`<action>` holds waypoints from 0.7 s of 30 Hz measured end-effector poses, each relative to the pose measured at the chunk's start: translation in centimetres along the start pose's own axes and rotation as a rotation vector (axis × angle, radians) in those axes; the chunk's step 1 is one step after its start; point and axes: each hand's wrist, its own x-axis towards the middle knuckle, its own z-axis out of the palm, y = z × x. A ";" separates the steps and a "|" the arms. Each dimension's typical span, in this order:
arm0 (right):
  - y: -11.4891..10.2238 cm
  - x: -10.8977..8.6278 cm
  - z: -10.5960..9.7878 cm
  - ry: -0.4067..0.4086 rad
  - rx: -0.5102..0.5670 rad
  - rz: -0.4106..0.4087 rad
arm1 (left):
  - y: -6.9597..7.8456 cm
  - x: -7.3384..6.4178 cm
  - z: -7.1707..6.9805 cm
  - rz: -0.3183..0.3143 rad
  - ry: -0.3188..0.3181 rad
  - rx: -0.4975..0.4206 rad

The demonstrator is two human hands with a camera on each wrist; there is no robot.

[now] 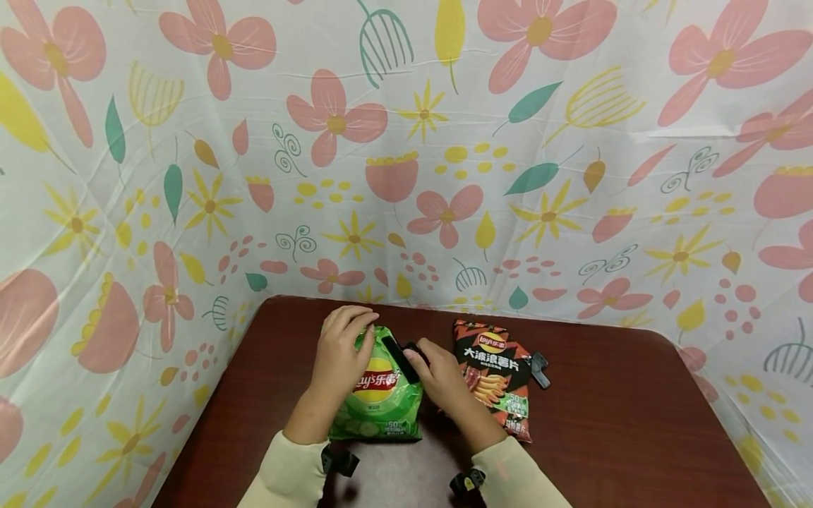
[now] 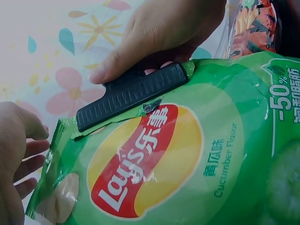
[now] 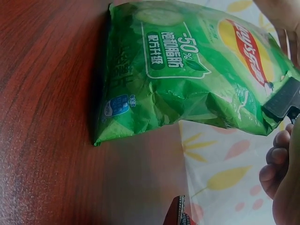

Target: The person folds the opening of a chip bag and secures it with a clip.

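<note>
Green Lay's bag [image 2: 187, 150] (contents hidden), black clip [image 2: 133, 97] at top edge.

We are angling our two cream-sleeved forearms [image 1: 286, 471] forward and toward each other, our bare wrists [image 1: 306, 427] showing beyond the cloth. Our bare left hand [image 1: 343, 353] is arching, its fingers [image 2: 33, 149] loosely bending. Our bare right hand [image 1: 443, 377] is pinching, its thumb [image 2: 123, 63] extending forward and its fingers curling opposite. Both hands are leaning inward, near each other but apart.
</note>
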 end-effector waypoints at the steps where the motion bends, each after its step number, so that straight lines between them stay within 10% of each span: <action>1: 0.0 0.0 0.0 0.000 0.003 0.005 | -0.1 0.0 0.0 0.000 0.009 0.000; 21: 0.3 -0.2 -0.2 0.022 0.050 0.056 | -1.8 -1.5 -0.3 -0.179 0.118 -0.128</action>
